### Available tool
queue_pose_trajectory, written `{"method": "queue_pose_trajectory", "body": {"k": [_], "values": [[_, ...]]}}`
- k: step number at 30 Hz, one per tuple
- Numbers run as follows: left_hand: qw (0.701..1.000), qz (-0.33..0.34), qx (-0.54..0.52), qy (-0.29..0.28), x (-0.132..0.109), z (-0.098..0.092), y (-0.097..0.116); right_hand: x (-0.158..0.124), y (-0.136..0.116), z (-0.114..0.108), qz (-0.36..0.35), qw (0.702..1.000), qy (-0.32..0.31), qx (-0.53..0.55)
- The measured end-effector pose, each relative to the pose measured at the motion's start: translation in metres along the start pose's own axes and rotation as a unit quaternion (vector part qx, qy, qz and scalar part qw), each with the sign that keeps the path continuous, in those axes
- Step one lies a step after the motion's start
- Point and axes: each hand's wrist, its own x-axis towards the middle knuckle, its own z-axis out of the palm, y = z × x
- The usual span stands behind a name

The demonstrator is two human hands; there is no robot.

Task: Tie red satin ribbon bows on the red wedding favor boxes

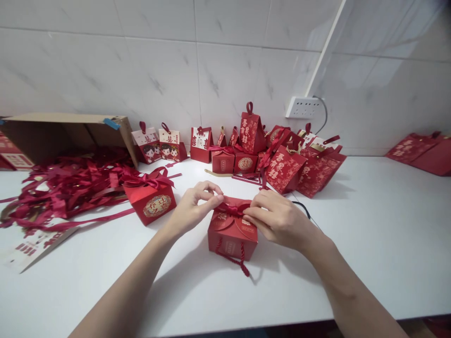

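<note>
A red gift box [230, 230] with gold print stands on the white table in front of me, its rope handle hanging down the near side. Across its top lies a dark red ribbon [234, 209] tied in a bow. My left hand [200, 202] pinches the bow's left loop between thumb and fingers. On the other side, my right hand [276, 217] has its fingers closed on the right part of the ribbon. Just left of my left hand sits another red box [151, 199], topped with a ribbon bow.
A cardboard box [66, 117] lies on its side at the left, with a heap of red ribbons [77, 188] spilling out. Several red gift boxes [252, 134] line the wall, below a power strip [303, 108]. A flat printed card [38, 246] lies at the left; red bags [421, 152] rest far right.
</note>
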Motion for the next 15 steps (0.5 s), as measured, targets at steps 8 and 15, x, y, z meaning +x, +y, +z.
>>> {"method": "queue_pose_trajectory", "body": {"k": [8,15], "values": [[0.992,-0.038,0.048,-0.108,-0.005,-0.011,0.013,-0.001,0.001,-0.012,0.007,1.000,-0.019,0.017],[0.989,-0.046,0.064,-0.124,-0.006,-0.008,0.012,0.006,-0.011,-0.013,0.307,0.902,-0.170,0.249]]}}
